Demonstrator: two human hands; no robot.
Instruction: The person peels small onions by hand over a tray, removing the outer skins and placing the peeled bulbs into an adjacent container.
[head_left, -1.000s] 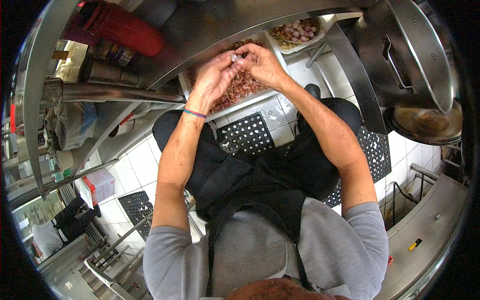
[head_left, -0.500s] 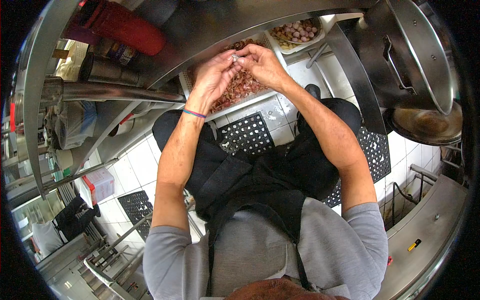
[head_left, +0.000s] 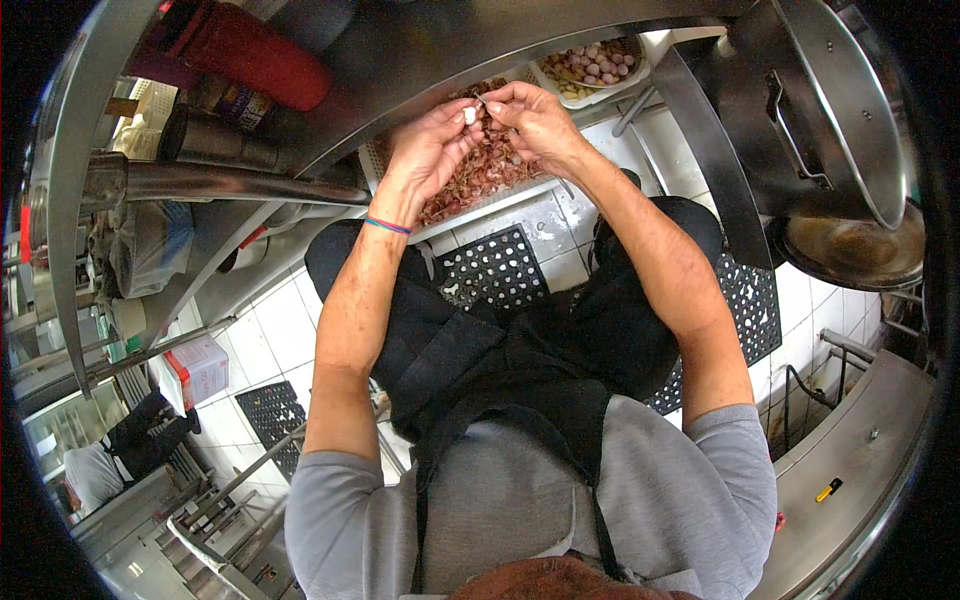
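My left hand [head_left: 430, 150] pinches a small white peeled bulb [head_left: 470, 115], perhaps garlic or shallot, between thumb and fingers. Close beside it, my right hand [head_left: 540, 125] is closed at the fingertips on a thin, greyish sliver too small to make out. Below both hands, a white plastic crate [head_left: 490, 203] holds a heap of reddish-brown papery skins [head_left: 495, 170]. To the upper right of the hands, pale pinkish bulbs [head_left: 600, 68] lie in another light container [head_left: 625, 88].
A steel counter edge [head_left: 420, 75] runs just beyond the hands. At right hangs a large steel pot [head_left: 800, 110] above a round pan [head_left: 855, 245]. Black perforated mats [head_left: 495, 268] lie on white tiles. A red-and-white box [head_left: 195, 372] stands at left; another person [head_left: 95, 475] is partly visible.
My right hand has shifted slightly right and up, away from the left fingers. The white bulb in my left hand now shows more clearly. At far left, the other person has moved a little.
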